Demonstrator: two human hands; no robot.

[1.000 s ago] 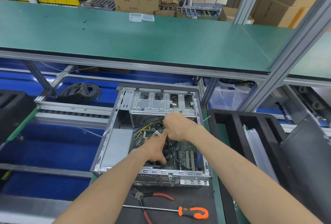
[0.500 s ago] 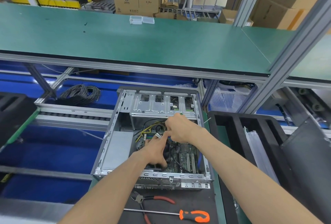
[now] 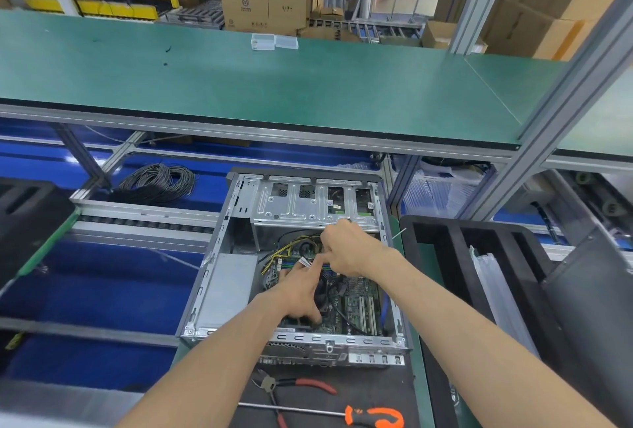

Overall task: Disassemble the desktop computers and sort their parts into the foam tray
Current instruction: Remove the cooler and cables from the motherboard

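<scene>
Now | both arms reach into case [image 3: 219, 290] | left hand [image 3: 301, 294] fingers spread on motherboard [image 3: 356, 307] | right hand [image 3: 349, 249] fingers pinching connector [image 3: 305, 262]

Under my hands [image 3: 301, 290], case [image 3: 222, 290] of bare matt metal; right of them, tray [image 3: 431, 256] of matt black foam.
</scene>
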